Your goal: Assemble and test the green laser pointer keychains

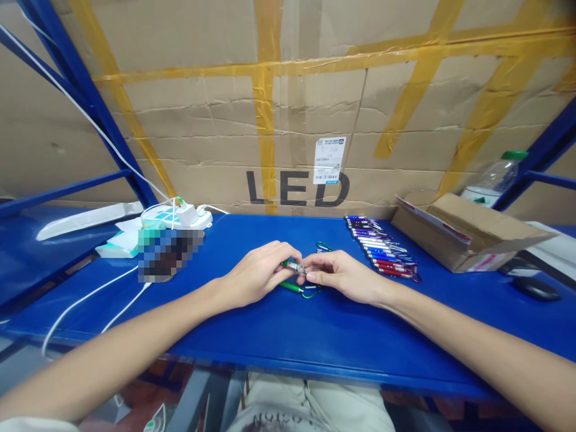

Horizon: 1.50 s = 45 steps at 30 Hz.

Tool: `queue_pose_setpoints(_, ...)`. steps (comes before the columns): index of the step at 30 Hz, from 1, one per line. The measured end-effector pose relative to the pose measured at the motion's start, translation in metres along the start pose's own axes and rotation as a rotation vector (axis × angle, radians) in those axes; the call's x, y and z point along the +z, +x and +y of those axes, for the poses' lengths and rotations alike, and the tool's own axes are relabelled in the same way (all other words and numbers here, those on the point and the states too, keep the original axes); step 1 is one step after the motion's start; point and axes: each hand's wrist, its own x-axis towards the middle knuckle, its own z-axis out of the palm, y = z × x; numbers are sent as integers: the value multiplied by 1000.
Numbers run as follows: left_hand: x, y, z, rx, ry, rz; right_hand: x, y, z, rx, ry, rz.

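Observation:
My left hand is closed round a small green keychain flashlight with a silver end and a label. At that silver end, the fingertips of my right hand are pinched together on a small metal part, too small to make out clearly. Just below both hands a second green keychain flashlight lies on the blue table, with a green carabiner beside its end. Another green carabiner shows behind my right hand; what it hangs from is hidden.
Several keychain flashlights in blue, purple, silver and red lie in a row on the right. Beyond them stand an open cardboard box, a black mouse and a bottle. A power strip with white cables sits at left.

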Motion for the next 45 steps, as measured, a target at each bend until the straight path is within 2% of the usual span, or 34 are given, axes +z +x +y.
queue_pose_setpoints(3, -3, 1, 8, -185, -99, 58, 0, 1, 3, -7, 17, 66)
queue_pose_setpoints(8, -7, 3, 13, -249, -123, 83, 1, 2, 4, -31, 71, 129)
queue_pose_setpoints(11, -3, 4, 8, -231, -117, 67, 2, 1, 1, -35, 87, 151)
queue_pose_setpoints(18, 0, 5, 2, -88, -29, 54, 4, 0, -4, -44, 69, 180)
queue_pose_setpoints(25, 0, 5, 0, -121, -40, 48, 5, -1, -9, -32, 55, 205)
queue_pose_setpoints(30, 0, 4, 2, -49, 29, 17, 4, 1, -6, -48, 70, 260)
queue_pose_setpoints(34, -1, 3, 2, -15, 75, 20, 3, -1, -7, -66, -10, 258)
queue_pose_setpoints(45, 1, 2, -2, -42, 69, 69, 4, -4, -16, -66, -142, 258)
